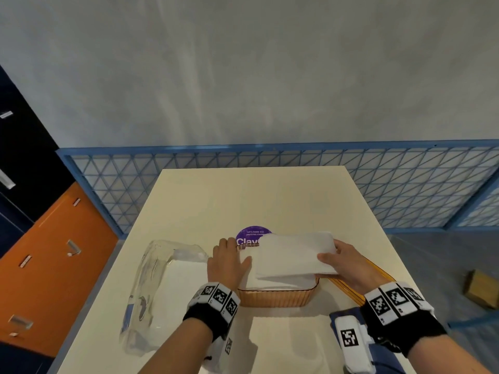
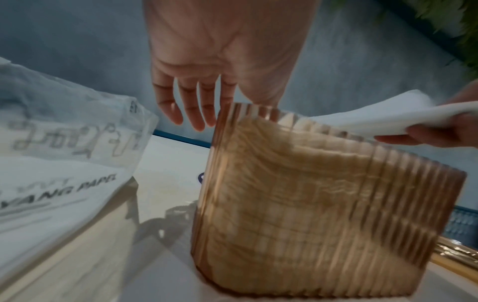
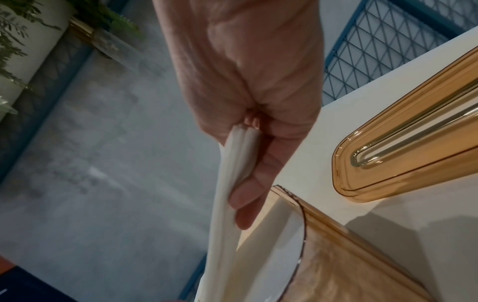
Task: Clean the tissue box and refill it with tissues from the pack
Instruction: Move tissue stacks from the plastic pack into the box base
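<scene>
An amber ribbed tissue box stands open-topped in the middle of the table, with white tissues lying inside. My right hand pinches a flat stack of white tissues by its right edge, thumb on top, just above the box. In the right wrist view the stack hangs edge-on from the right hand. My left hand lies against the box's left side with straight fingers and holds nothing. The left wrist view shows those fingers spread beside the box.
The clear plastic tissue pack lies open left of the box. The amber slotted lid lies on the table to the right, under my right wrist. A purple round sticker sits behind the box. A blue mesh fence borders the table.
</scene>
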